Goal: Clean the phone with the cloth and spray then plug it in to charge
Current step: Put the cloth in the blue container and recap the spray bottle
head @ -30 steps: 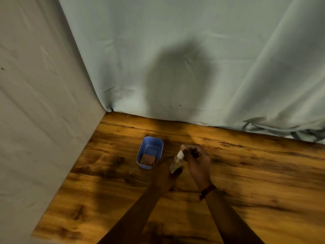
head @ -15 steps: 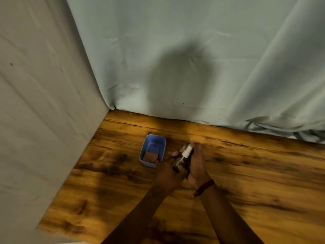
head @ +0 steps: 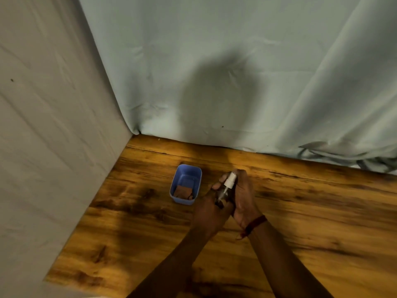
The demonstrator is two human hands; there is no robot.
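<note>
A small clear spray bottle (head: 225, 190) with a white nozzle top is held upright between both hands over the wooden table (head: 300, 222). My left hand (head: 211, 208) grips its lower body. My right hand (head: 243, 196) wraps around its right side, fingers up by the nozzle. A brown folded cloth (head: 182, 192) lies inside a blue plastic tub (head: 198, 179) just left of the hands. No phone and no charging cable show in this view.
A pale grey-green sheet (head: 236, 72) hangs along the table's back edge, bunched at the far right (head: 365, 160). A grey wall (head: 43, 147) closes the left side. A red thread band (head: 254, 224) circles my right wrist.
My right hand has closed in around the bottle from the nozzle side, and the bottle now stands more upright. The view has shifted slightly; the tub has not moved.
</note>
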